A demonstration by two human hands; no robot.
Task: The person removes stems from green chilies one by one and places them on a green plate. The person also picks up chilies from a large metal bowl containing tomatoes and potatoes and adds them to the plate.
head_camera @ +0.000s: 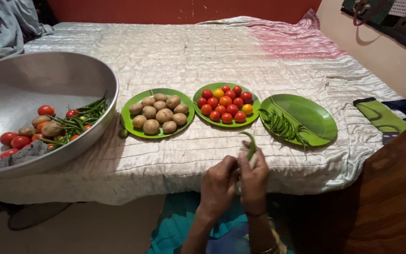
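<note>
Both hands, left hand (pixel 218 181) and right hand (pixel 254 176), meet closed around one green chilli (pixel 250 145) just in front of the bed (pixel 212 51), near the chilli plate (pixel 313 113), right of separate tomato plate (pixel 254 120) and potato plate (pixel 132 127), suggesting sorting.

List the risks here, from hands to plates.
1. Both hands, left hand and right hand, pinch one green chilli bare; its juice may sting skin or eyes later.
2. The big metal bowl overhangs the bed's near edge and might tip.
3. The tomato plate is packed full on a soft quilt; a nudge may roll tomatoes off.
</note>
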